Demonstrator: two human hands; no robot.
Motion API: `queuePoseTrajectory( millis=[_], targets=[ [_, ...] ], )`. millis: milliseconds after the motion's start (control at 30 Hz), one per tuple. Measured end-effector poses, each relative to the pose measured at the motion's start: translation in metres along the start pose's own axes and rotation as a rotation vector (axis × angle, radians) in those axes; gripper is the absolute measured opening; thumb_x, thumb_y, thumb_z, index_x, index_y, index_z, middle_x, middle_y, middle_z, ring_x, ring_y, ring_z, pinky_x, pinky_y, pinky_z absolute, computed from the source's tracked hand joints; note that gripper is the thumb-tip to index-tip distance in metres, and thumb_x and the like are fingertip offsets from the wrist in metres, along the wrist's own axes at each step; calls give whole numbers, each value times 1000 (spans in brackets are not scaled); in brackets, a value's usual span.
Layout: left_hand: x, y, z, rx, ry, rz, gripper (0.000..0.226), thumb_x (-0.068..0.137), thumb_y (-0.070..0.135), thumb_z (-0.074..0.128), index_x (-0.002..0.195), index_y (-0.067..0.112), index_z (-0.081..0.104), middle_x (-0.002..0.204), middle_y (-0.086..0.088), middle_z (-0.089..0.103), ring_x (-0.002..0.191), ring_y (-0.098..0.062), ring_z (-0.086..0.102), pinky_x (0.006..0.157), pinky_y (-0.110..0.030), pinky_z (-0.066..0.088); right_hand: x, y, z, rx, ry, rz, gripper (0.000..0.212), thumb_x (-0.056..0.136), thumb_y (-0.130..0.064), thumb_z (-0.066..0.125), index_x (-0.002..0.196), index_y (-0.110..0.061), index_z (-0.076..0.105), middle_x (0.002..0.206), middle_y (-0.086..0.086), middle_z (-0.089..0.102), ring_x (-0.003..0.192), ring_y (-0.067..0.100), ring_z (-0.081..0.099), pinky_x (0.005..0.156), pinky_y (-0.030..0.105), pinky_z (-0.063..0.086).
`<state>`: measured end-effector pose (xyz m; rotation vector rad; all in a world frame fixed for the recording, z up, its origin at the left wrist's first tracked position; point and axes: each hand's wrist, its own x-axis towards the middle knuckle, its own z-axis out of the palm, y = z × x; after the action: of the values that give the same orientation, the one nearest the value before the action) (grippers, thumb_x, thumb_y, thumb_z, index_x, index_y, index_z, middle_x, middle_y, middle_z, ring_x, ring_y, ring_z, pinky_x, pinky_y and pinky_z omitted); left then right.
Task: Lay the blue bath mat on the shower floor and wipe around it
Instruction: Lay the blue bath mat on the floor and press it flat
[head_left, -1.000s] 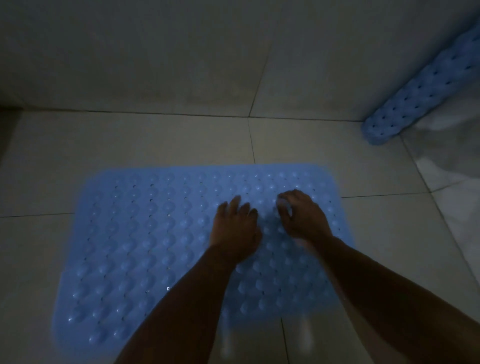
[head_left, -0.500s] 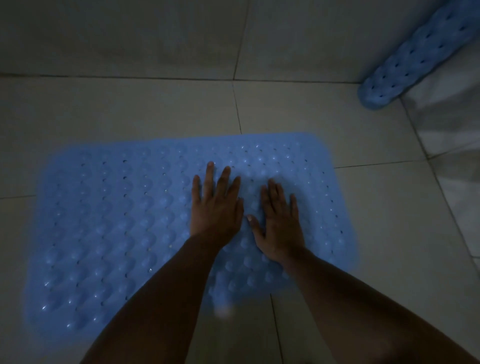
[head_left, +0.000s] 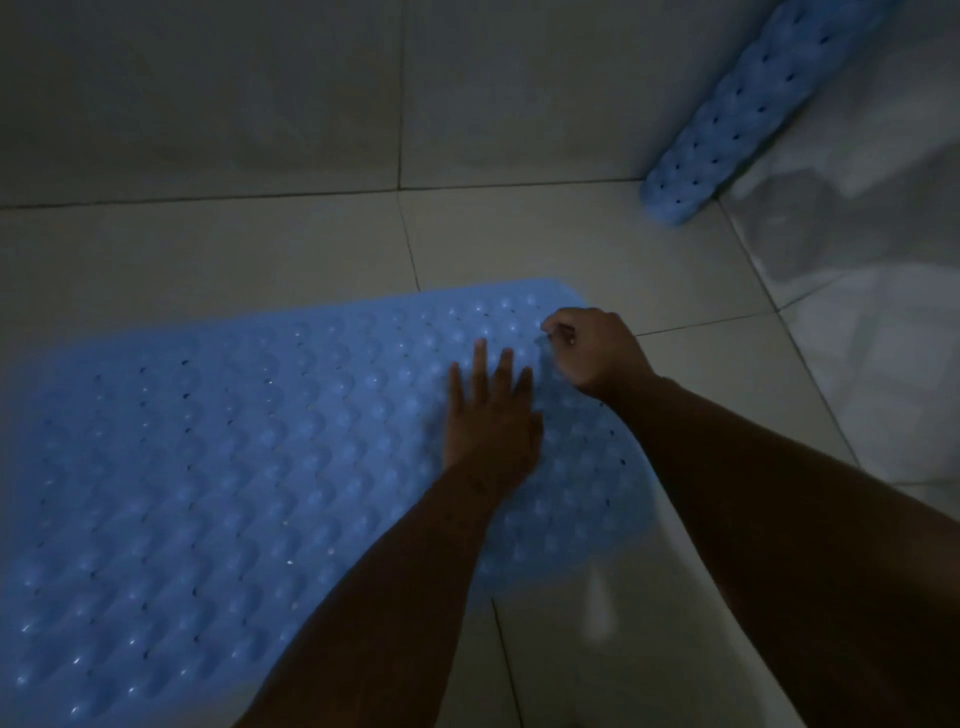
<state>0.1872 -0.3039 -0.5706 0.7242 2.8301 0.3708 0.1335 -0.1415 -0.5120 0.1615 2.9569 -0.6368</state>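
Left forearm: comes in from 6 o'clock, low in the view, and crosses the near edge of the mat.
Blue bath mat (head_left: 234, 467): lies flat on the tiled shower floor (head_left: 519, 244), spread from centre out to 9 o'clock, its bumpy top dotted with small holes.
Left hand (head_left: 491, 415): rests palm down on the mat's right part, fingers straight and a little spread, grasping nothing.
Right hand (head_left: 592, 353): at about 1 o'clock of the left hand, by the mat's far right corner; its fingers are curled and look to pinch the mat there, though the dim light leaves that unsure.
Wall (head_left: 260, 93): tiled, at 12 o'clock beyond the floor.
Rolled blue mat (head_left: 743, 109): leans in the corner at 2 o'clock, well apart from both hands.
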Motion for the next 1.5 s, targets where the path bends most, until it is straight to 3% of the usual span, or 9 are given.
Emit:
queuePoseTrajectory(
  millis=[300, 533, 633, 767, 833, 1100, 1333, 1400, 1500],
  targets=[
    [-5, 28, 69, 26, -18, 188, 88, 98, 71, 19, 161, 12, 5, 169, -14, -9, 155, -30, -18, 124, -60, -2, -23, 82, 26, -111, 176, -63, 30, 95, -34, 44, 108, -19, 66, 107, 7, 64, 102, 33, 58, 83, 47, 52],
    [9, 44, 30, -52, -285, 99, 73, 98, 51, 26, 161, 14, 17, 170, -12, 0, 157, -27, -5, 124, -59, -4, -34, 80, 6, -200, -56, -69, 48, 93, -48, 29, 112, -20, 63, 119, 7, 63, 106, 34, 61, 86, 45, 53],
    [33, 42, -20, -168, -363, 43, 53, 102, 42, 40, 149, 18, 45, 158, -11, 40, 147, -29, 35, 120, -50, 28, -61, 77, 16, -174, -86, -71, 66, 96, -51, 24, 134, -9, 59, 140, 15, 58, 123, 37, 60, 95, 50, 55],
    [29, 19, -37, -139, -61, 13, 44, 91, 32, 42, 126, 18, 65, 130, -6, 67, 128, -34, 57, 95, -47, 51, -91, 80, 44, -211, -316, -69, 95, 90, -77, 7, 159, -11, 9, 166, 6, -4, 154, 29, 0, 123, 53, 18],
    [15, 12, -28, -99, 27, 17, 51, 83, 35, 39, 120, 17, 69, 127, -6, 68, 129, -35, 57, 92, -47, 52, -101, 76, 60, -213, -257, -33, 102, 84, -84, 5, 159, -15, -3, 167, 3, -13, 154, 24, -14, 126, 49, 2],
    [1, 7, 5, -95, 183, 50, 42, 96, 38, 46, 129, 17, 64, 143, -7, 58, 148, -34, 35, 107, -50, 43, -105, 72, 83, -245, 0, -35, 96, 90, -74, 26, 160, -10, 5, 169, 7, 0, 156, 26, -3, 124, 56, 9],
    [-21, -12, 2, -64, 163, 24, 44, 95, 40, 49, 129, 18, 64, 142, -8, 58, 147, -38, 35, 105, -49, 40, -95, 76, 75, -149, -188, 17, 105, 84, -82, 30, 160, -16, -1, 168, 2, -8, 155, 21, -11, 125, 50, -4],
    [-28, -17, -9, -45, 151, -18, 45, 95, 41, 46, 131, 18, 63, 143, -8, 57, 148, -37, 34, 106, -49, 38, -83, 73, 49, 0, -283, 116, 96, 89, -72, 43, 160, -14, 14, 168, 4, 6, 155, 21, 3, 125, 50, 9],
    [-40, -22, -18, -26, 110, -63, 48, 98, 43, 41, 134, 20, 60, 146, -7, 54, 150, -35, 29, 111, -50, 37, -96, 66, 28, -18, -59, 87, 80, 92, -65, 47, 152, -13, 39, 161, 10, 33, 149, 29, 31, 119, 49, 31]
  ],
)
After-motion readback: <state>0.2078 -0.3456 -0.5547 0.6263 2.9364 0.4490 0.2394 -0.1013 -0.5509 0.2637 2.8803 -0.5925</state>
